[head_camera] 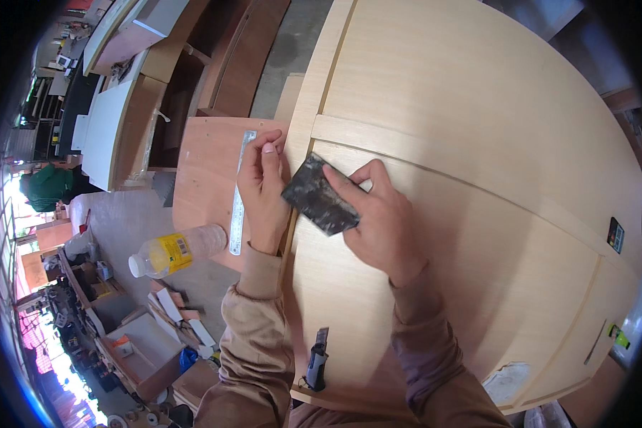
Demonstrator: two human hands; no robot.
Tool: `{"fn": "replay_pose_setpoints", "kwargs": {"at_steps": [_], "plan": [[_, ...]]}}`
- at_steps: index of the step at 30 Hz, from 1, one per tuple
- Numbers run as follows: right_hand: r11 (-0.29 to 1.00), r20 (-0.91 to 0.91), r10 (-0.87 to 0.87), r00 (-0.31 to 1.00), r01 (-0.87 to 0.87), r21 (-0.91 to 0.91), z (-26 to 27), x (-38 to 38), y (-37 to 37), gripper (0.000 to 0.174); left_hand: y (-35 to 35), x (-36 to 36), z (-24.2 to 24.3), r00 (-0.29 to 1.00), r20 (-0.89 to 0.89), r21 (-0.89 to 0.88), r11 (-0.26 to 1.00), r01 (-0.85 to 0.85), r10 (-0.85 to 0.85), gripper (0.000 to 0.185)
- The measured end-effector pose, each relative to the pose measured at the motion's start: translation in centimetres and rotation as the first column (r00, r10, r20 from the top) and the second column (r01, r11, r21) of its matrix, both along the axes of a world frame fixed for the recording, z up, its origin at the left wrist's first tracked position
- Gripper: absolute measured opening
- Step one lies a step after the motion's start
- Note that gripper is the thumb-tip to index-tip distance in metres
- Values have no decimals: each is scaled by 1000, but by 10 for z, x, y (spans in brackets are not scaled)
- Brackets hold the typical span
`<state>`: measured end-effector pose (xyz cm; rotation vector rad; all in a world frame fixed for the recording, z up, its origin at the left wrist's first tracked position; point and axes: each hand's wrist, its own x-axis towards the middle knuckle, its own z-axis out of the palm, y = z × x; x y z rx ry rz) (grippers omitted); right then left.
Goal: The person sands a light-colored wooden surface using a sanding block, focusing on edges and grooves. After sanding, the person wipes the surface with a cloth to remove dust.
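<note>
My right hand [380, 219] grips a dark, worn flat block or pad [321, 195], held over the left edge of a large pale wood-veneer panel [460, 224] with raised strips. My left hand [265, 182] is beside the block's left corner, fingers curled with nothing seen in them, above a steel ruler [236, 224] on a reddish plywood board [203, 166]. Whether the left hand touches the panel's edge is hidden. Nearer me, a snap-off utility knife [316, 364] with its blade out lies on the panel.
A clear plastic bottle [179, 250] with a yellow label stands left of the ruler. Cabinet carcasses [123, 123] fill the upper left. Boxes and wood scraps [174, 310] lie lower left. A person in green [48, 187] is far left. A small dark card-like item [615, 235] rests on the panel's right.
</note>
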<state>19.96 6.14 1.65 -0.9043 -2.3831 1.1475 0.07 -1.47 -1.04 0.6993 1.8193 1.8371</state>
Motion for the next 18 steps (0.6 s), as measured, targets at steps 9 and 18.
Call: {"fn": "replay_pose_setpoints", "kwargs": {"at_steps": [9,18], "plan": [[993,35,-84,996,81,85,0,-12,-19,81,-18,-7,2,982,-77,15,984,176,-175,48],[988,-157,-126,980,138,69,-12,-38,-44,78,-21,-10,8,935,-146,16,945,328,-322,48]]}}
